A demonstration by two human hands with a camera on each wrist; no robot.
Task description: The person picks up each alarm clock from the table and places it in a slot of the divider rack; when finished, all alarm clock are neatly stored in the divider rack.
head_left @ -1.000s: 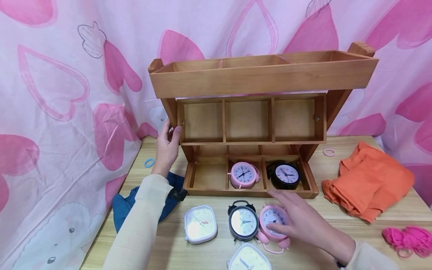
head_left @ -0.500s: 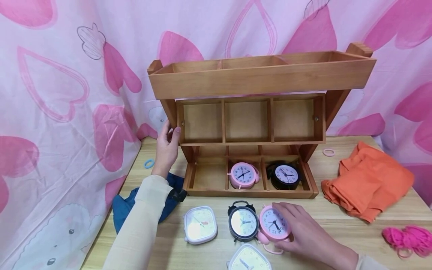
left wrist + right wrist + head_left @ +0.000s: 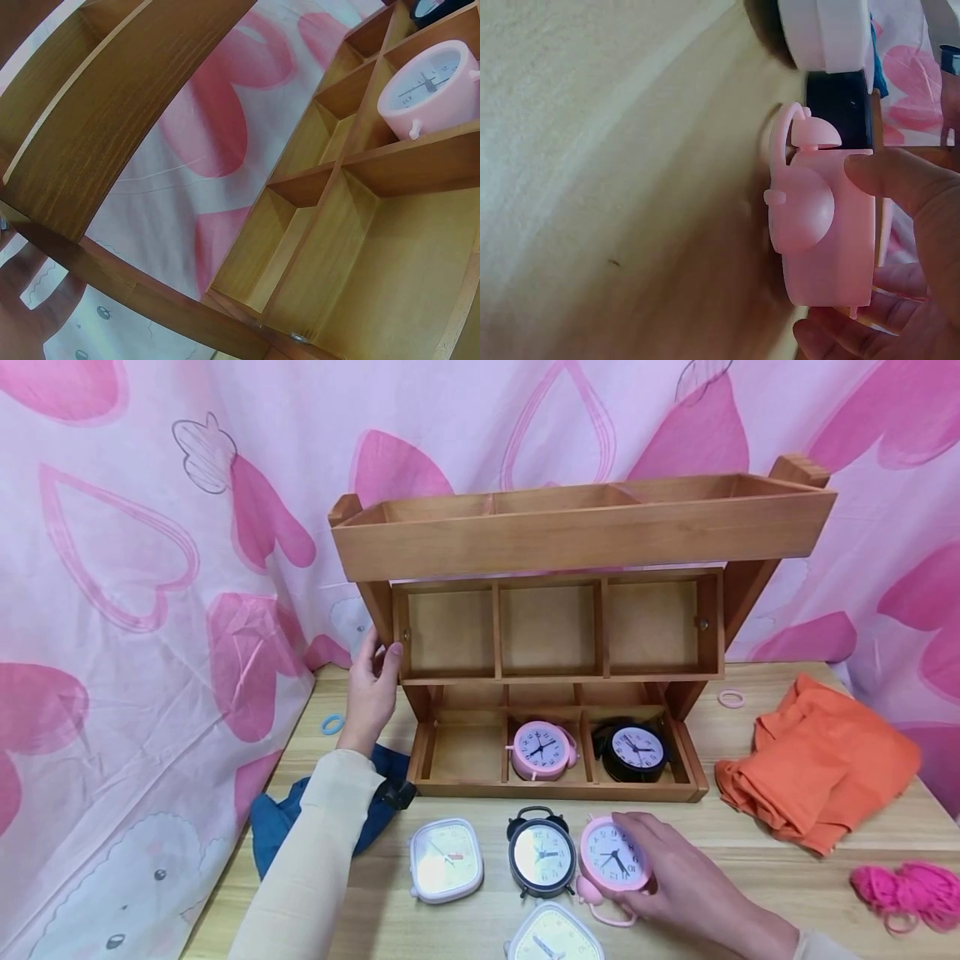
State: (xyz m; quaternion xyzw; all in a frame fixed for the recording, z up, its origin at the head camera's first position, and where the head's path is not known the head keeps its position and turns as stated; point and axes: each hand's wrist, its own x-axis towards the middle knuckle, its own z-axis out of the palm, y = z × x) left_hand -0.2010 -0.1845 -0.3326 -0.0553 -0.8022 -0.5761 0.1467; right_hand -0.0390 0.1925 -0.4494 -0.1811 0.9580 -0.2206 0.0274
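My right hand (image 3: 678, 881) grips a pink twin-bell alarm clock (image 3: 609, 860) that lies face up on the table, its bells toward me. In the right wrist view the thumb lies on the side of the clock (image 3: 829, 240) near the bells, with the fingers curled round its far side. My left hand (image 3: 366, 697) holds the left upright of a tiered wooden shelf (image 3: 585, 541), thumb in front and the other fingers behind. Within the shelf's bottom tray, a second pink alarm clock (image 3: 540, 750) occupies the middle compartment and a black one (image 3: 636, 752) the right compartment.
Left of the gripped clock lie a black twin-bell clock (image 3: 542, 856) and a white square clock (image 3: 446, 862); another white clock (image 3: 557, 935) is cut off below. Orange cloth (image 3: 825, 768) and pink yarn (image 3: 907, 893) lie right, blue cloth (image 3: 277, 827) under the left arm.
My right hand has come down onto the pink clock and closed round it. The clock has shifted slightly right, away from the black one. My left hand has stayed at the upright.
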